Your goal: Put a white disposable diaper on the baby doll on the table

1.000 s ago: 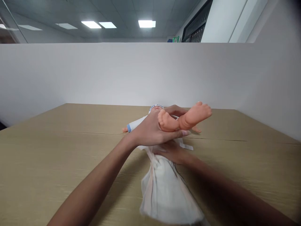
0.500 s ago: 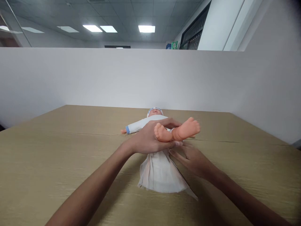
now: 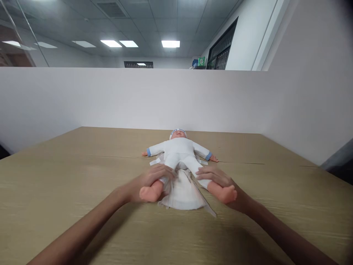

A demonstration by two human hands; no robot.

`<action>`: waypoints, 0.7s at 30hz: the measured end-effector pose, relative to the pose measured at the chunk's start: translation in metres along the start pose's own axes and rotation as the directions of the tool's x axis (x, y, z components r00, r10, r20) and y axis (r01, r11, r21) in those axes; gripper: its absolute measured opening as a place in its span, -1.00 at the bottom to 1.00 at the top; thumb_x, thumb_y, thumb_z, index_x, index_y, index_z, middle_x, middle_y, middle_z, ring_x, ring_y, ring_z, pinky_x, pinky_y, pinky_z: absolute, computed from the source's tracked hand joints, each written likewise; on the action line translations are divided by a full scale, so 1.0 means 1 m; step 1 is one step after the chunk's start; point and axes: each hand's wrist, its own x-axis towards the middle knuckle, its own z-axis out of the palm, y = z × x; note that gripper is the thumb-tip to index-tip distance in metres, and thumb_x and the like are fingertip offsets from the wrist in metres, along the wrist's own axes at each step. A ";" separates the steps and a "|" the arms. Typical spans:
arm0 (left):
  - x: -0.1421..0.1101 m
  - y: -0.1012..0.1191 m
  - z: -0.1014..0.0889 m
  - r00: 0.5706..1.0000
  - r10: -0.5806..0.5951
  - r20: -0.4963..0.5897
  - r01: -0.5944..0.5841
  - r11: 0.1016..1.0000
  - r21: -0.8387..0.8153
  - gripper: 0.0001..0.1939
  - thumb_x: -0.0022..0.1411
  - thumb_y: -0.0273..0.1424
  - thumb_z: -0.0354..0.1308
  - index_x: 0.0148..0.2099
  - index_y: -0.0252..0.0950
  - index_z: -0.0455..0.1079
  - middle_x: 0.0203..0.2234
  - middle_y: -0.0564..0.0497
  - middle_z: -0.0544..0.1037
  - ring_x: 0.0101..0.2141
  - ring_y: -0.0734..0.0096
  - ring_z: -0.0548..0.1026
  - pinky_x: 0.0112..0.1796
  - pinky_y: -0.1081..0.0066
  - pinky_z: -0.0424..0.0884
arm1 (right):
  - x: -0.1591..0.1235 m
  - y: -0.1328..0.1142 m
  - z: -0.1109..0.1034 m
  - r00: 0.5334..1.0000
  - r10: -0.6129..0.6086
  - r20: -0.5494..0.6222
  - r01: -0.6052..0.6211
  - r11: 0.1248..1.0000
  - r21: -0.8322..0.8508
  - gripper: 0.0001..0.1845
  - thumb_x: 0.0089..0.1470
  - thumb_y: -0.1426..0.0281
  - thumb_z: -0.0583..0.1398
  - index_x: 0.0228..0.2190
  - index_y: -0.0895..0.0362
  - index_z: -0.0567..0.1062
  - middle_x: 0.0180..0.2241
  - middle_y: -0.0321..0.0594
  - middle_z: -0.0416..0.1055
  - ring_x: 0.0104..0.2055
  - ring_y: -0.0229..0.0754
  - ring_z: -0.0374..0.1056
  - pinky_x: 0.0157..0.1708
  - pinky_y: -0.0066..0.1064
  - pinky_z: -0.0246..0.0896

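A baby doll [image 3: 179,152] in a white suit and cap lies on its back on the wooden table [image 3: 68,206], arms spread, bare feet toward me. A white diaper [image 3: 182,191] is spread under its hips and between its legs. My left hand [image 3: 150,182] is curled round the doll's left-side leg just above the bare foot [image 3: 149,193]. My right hand [image 3: 217,179] grips the other leg above its foot [image 3: 226,194]. The legs are held apart and low on the table.
A white partition wall [image 3: 110,99] runs along the table's far edge and up the right side. Ceiling lights and a dark window show beyond it. A dark object [image 3: 340,162] shows at the right table edge.
The doll's legs, held up together by my left hand, have come down and been spread apart. My right hand left the diaper and took one leg. The camera tilted up.
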 end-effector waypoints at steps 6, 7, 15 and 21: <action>-0.031 -0.037 0.017 0.990 0.068 0.123 -0.078 0.994 0.082 -0.32 0.31 -0.30 0.34 0.43 -0.14 0.28 0.41 -0.20 0.40 0.47 -0.13 0.23 0.42 -0.11 0.24 | -0.033 0.027 0.013 0.964 -0.145 0.221 0.196 0.954 -0.228 -0.64 0.46 0.39 0.13 0.17 -0.04 0.56 0.28 -0.14 0.52 0.43 -0.02 0.33 0.35 -0.09 0.36; -0.032 -0.038 0.018 0.989 0.068 0.134 -0.081 0.992 0.097 -0.28 0.30 -0.31 0.34 0.44 -0.13 0.27 0.42 -0.19 0.39 0.47 -0.12 0.23 0.42 -0.11 0.25 | -0.034 0.028 0.015 0.963 -0.146 0.224 0.201 0.949 -0.243 -0.65 0.46 0.39 0.13 0.17 -0.04 0.57 0.28 -0.13 0.52 0.43 -0.02 0.33 0.35 -0.09 0.36; -0.033 -0.030 0.015 0.986 0.004 0.169 -0.039 0.979 0.202 -0.18 0.24 -0.67 0.17 0.49 -0.10 0.22 0.47 -0.06 0.33 0.51 0.07 0.16 0.46 -0.07 0.23 | -0.034 0.019 0.009 0.954 -0.075 0.290 0.136 0.971 -0.198 -0.48 0.42 0.45 0.18 0.33 -0.11 0.45 0.36 -0.18 0.43 0.46 -0.06 0.28 0.40 -0.15 0.34; -0.030 -0.015 0.008 0.980 -0.096 0.174 0.072 0.988 0.136 -0.40 0.49 -0.64 -0.04 0.43 -0.08 0.32 0.44 0.01 0.38 0.50 0.18 0.18 0.44 0.03 0.27 | -0.032 0.027 -0.001 0.935 0.082 0.345 -0.108 0.993 0.057 -0.54 0.48 0.43 0.10 0.23 -0.18 0.57 0.32 -0.24 0.49 0.44 -0.03 0.31 0.38 -0.11 0.39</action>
